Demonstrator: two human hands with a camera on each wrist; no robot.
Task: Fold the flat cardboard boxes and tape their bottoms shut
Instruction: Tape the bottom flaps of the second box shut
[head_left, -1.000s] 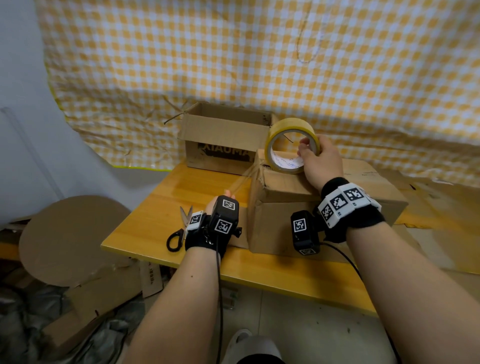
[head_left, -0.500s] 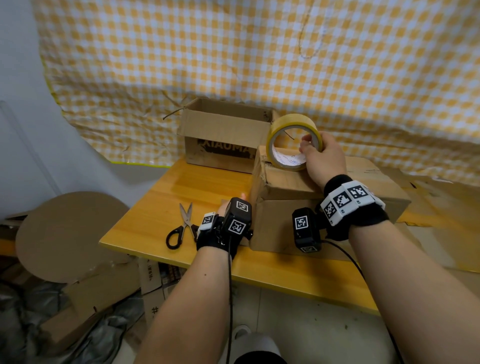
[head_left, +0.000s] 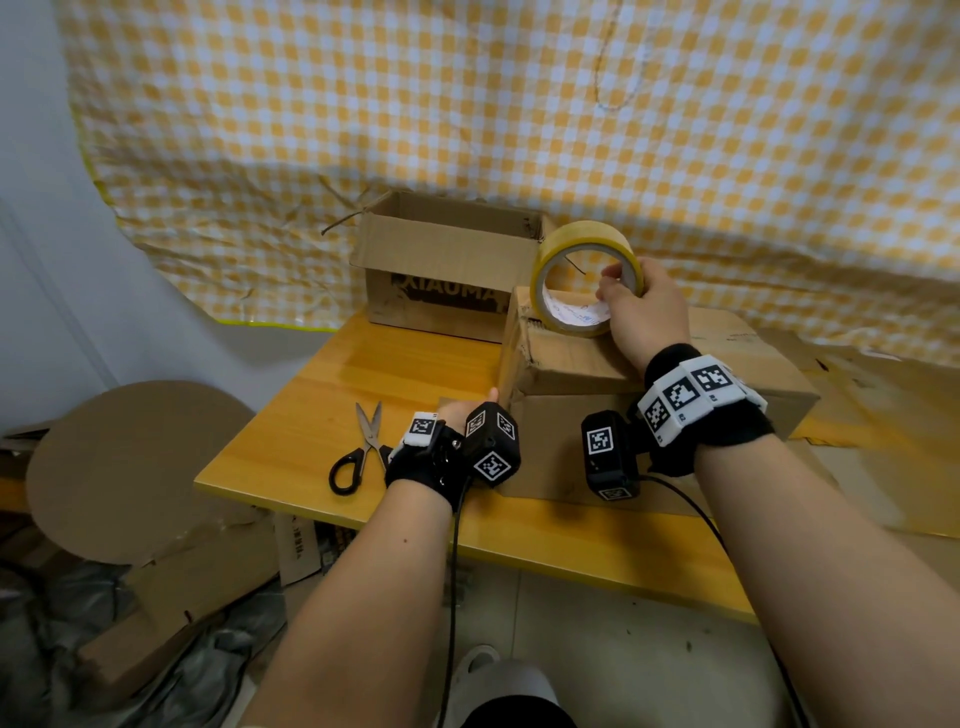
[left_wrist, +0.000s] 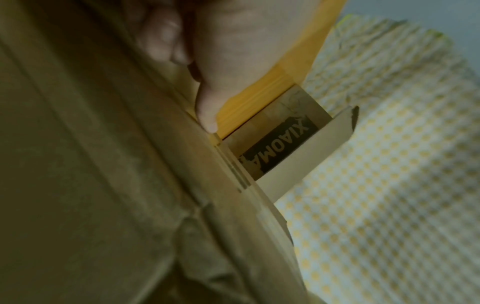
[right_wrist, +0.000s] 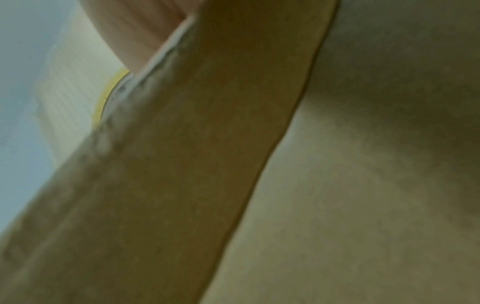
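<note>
Wooden table (head_left: 332, 395) bears creased, dented cardboard box (head_left: 582, 447), flaps closed.

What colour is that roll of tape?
Yellow; the roll of tape shows best in the head view, held in the right hand.

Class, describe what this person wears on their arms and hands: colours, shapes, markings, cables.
Forearms bare, no sleeves. Each wrist has a black strap with white square-patterned marker blocks and a black boxy camera unit carrying similar markers. A black cable trails from each unit. Left hand and right hand are bare.

Right hand (head_left: 641, 312) raised with fingers curled, left hand (head_left: 460, 413) low (mostly hidden), thumb extended.
</note>
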